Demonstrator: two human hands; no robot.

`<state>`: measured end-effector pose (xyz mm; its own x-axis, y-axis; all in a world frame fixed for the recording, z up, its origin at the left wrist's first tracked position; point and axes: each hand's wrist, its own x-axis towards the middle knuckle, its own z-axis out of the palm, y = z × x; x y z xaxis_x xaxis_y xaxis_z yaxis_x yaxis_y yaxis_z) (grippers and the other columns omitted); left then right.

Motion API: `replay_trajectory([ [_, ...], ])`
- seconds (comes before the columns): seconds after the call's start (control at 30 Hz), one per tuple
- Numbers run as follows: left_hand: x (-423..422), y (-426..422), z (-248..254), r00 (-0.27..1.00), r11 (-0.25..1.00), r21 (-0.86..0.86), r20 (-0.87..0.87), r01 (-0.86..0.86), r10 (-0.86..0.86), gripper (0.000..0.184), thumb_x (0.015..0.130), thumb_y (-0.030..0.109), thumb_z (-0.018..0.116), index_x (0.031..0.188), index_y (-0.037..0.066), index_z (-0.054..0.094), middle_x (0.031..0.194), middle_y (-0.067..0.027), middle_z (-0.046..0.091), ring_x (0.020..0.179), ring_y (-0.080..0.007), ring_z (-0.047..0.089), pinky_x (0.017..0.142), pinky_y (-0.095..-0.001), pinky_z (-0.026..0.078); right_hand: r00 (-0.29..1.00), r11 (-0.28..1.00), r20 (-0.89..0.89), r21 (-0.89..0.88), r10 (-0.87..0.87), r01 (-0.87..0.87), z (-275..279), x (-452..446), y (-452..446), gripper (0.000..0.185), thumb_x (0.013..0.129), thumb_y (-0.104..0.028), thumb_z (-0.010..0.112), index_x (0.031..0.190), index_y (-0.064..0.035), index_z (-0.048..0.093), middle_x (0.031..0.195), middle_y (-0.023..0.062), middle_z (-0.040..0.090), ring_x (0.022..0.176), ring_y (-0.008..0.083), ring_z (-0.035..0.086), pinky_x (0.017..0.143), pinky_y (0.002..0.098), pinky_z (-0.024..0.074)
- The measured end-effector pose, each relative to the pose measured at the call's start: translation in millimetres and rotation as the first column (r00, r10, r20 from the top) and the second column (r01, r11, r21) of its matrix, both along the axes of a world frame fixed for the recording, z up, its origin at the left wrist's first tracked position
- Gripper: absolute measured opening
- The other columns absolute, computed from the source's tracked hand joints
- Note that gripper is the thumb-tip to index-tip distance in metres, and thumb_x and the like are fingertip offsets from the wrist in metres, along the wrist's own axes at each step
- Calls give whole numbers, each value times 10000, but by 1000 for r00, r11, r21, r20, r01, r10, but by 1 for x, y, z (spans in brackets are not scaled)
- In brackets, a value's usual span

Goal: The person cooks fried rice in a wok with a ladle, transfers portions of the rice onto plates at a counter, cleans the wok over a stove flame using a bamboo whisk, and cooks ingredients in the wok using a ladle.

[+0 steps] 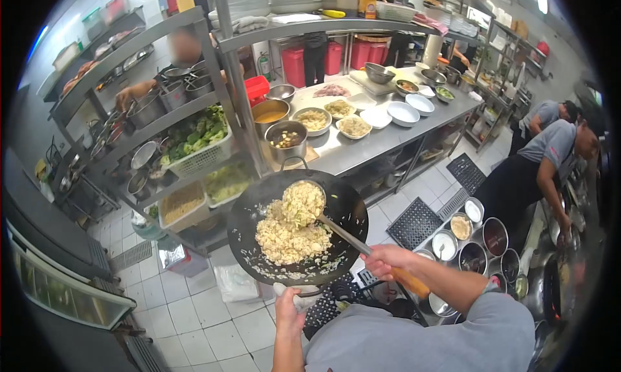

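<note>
A black wok [350,207] is held out in front of me, with a heap of fried rice [284,241] in its middle and loose grains over its sides. My left hand [289,312] grips the wok's near edge through a folded grey cloth [299,297]. My right hand [387,261] is closed around the shaft of a ladle [348,235], whose wooden handle runs back under my forearm. The ladle's bowl is full of rice and sits over the heap. The wok's far loop handle is near the counter's edge.
Beyond the wok is a steel counter [362,149] with pots, bowls of food and white bowls [403,114]. A shelf rack [139,149] with vegetable crates [200,155] stands left. At right are ingredient pots [495,236] and co-workers [550,145] bending over the stoves. Black mats [415,223] lie on the tiles.
</note>
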<state>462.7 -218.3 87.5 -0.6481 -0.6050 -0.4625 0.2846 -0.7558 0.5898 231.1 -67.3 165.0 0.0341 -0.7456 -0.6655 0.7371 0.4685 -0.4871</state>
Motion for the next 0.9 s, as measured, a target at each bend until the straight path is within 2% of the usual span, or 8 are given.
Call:
replay_trajectory([
  [0.1,-15,1,2,999,999,-14,27,41,-40,310,772,54,484,1043,-90,527,1038,-183,606,931,-316,629,843,-460,519,920,997,-388,32,-46,64,9,9,7,96,862,-123,509,794,-106,444,549,-68,365,385,53,363,332,222,289],
  [0.13,-20,2,-2,998,999,-1,43,44,-44,310,772,54,484,1043,-90,527,1038,-183,606,931,-316,629,843,-460,519,975,997,-209,-18,-77,75,8,-8,4,86,865,-109,510,813,-111,441,556,-70,351,388,46,354,335,223,282],
  [0.2,-32,0,-15,998,999,-8,51,41,-41,311,774,53,492,1051,-83,524,1043,-182,605,942,-312,624,848,-459,512,989,993,-85,-6,-121,121,19,-19,2,73,874,-88,492,831,-112,439,559,-70,347,391,35,342,338,225,278],
  [0.4,-48,10,1,998,996,66,38,55,-57,314,757,9,521,1068,-31,497,963,-135,601,891,-282,623,798,-434,519,980,979,45,-48,-196,198,31,-44,13,63,886,-55,470,889,-106,434,575,-71,354,395,20,338,335,211,270],
  [0.53,-45,10,9,999,993,109,33,38,-42,307,768,14,512,1069,-41,500,988,-158,600,908,-293,623,805,-446,518,938,939,242,-179,-247,294,45,-68,21,40,901,-71,457,940,-79,463,576,-73,363,375,11,339,318,185,279],
  [0.6,-42,7,19,993,984,162,70,79,-92,295,770,20,502,1055,-60,501,990,-163,601,913,-306,621,823,-464,516,862,897,454,-249,-224,365,47,-87,21,59,912,-97,429,933,-75,480,570,-73,367,370,17,341,316,189,286],
  [0.83,-37,3,35,975,985,159,201,61,-93,268,739,85,504,980,-25,548,1004,-167,608,984,-333,591,908,-500,472,901,798,306,-434,-308,419,51,-205,-16,103,902,-117,438,837,-73,504,552,-65,368,383,29,360,336,225,319],
  [0.9,-34,1,32,973,988,151,219,43,-76,287,735,100,506,991,-22,556,1019,-173,610,983,-338,594,914,-507,468,848,835,-77,-242,-524,494,36,-249,-36,93,872,-121,481,794,-73,495,554,-53,379,393,45,382,358,231,339],
])
